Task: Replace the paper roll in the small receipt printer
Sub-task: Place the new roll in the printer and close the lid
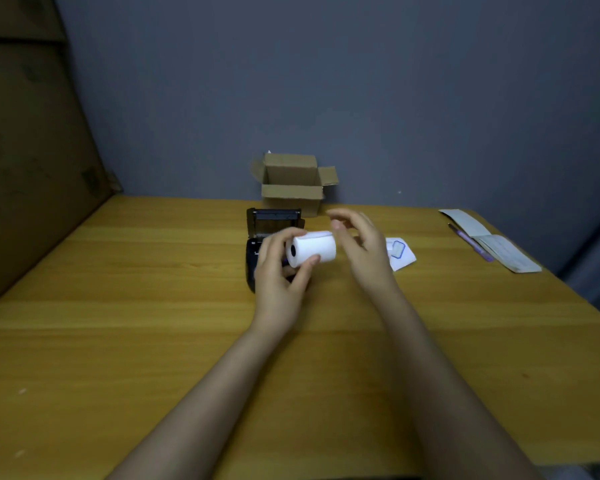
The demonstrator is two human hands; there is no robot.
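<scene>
My left hand (281,271) grips a white paper roll (313,250) between thumb and fingers, its dark core hole facing left. The roll is held just above the small black receipt printer (257,237), whose lid stands open toward the back. My hand hides most of the printer's body. My right hand (359,245) hovers at the roll's right end with fingers apart and blurred; its thumb tip is near the roll's top right edge, and I cannot tell whether it touches the paper.
An open small cardboard box (293,183) stands behind the printer by the grey wall. A white wrapper with blue print (400,254) lies right of my hands. A pen (470,242) and a booklet (499,249) lie at far right. Large cardboard (32,150) leans at left.
</scene>
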